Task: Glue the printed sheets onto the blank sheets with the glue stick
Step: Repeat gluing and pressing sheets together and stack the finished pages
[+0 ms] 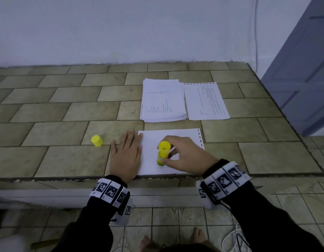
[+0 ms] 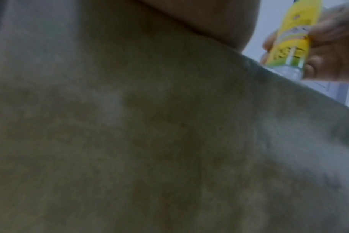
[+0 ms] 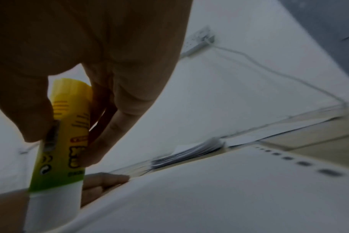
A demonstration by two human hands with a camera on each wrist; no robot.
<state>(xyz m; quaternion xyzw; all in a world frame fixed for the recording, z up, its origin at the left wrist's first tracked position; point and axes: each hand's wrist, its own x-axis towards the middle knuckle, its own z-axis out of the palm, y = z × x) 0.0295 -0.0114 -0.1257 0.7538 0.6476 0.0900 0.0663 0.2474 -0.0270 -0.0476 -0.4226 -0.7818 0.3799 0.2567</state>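
Your right hand [image 1: 183,155] pinches the yellow-and-green plastic glue stick [image 1: 163,153] between thumb and curled fingers, holding it nearly upright with its open white end down on the blank white paper sheet [image 1: 183,132] that lies at the near edge of the beige tiled counter [image 1: 66,159]; from the right wrist view the tube [image 3: 58,151] leans slightly, and you cannot tell whether its tip actually touches the paper. That sheet has a row of black dashes along its right edge. Your left hand [image 1: 126,153] lies flat, fingers straight and close together, palm on the tiles with its fingers pressing the sheet's left edge. The glue stick's yellow cylindrical cap [image 1: 97,140] stands off the tube, apart on the counter to the left of your left hand. Farther back sits a thick stack of printed white sheets [image 1: 163,100], and just beside it on the right a single printed sheet with a dashed top edge [image 1: 205,100], the two slightly overlapping
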